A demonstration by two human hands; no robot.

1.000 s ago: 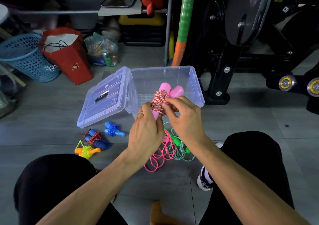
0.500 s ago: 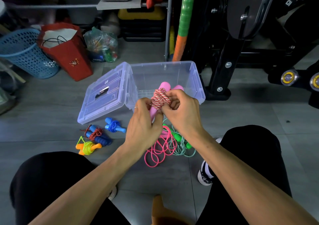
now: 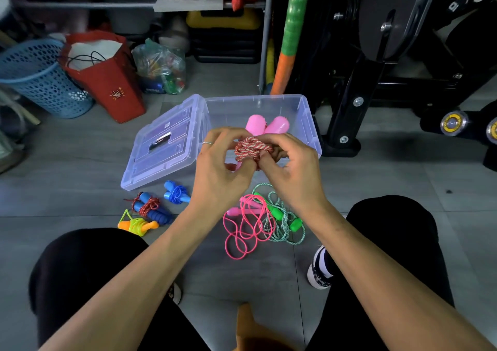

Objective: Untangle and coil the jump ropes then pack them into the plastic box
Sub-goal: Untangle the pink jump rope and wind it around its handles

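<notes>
Jump ropes are the job here, and the one I have in hand is a red-and-white braided cord rope with two rounded pink plastic handles (image 3: 265,124). Its cord (image 3: 251,150) is wound in a tight bundle round the handle shafts, and I hold it in the air just above the near wall of the clear plastic box (image 3: 306,119). My left hand (image 3: 220,167) has its fingers curled round the lower part of the bundle; my right hand (image 3: 291,167) pinches the wraps from the other side, thumb and fingertips closed on the cord. Both grips are shut on the rope, neither hand free.

I judge this thing light and soft in the cord, hard only at the handles. A braided cord should give decent friction, so the wraps ought to stay if the last turn is tucked, but the coil will spring loose if I let go at the cord alone. The best hold looks to be across the wrapped middle, pinning cord against handles.

On the floor by the box's open lid (image 3: 164,146) lie three ropes already bundled: a blue-handled one with red cord (image 3: 150,208), a small all-blue one (image 3: 176,194) and an orange-handled one with yellow-green cord (image 3: 137,225). Between my knees, near the box's front, a thin pink rope (image 3: 243,227) and a green braided rope with green handles (image 3: 285,224) lie loose and overlapping, seemingly tangled. The thin pink cord looks slick and springy, likely harder to keep coiled.
</notes>
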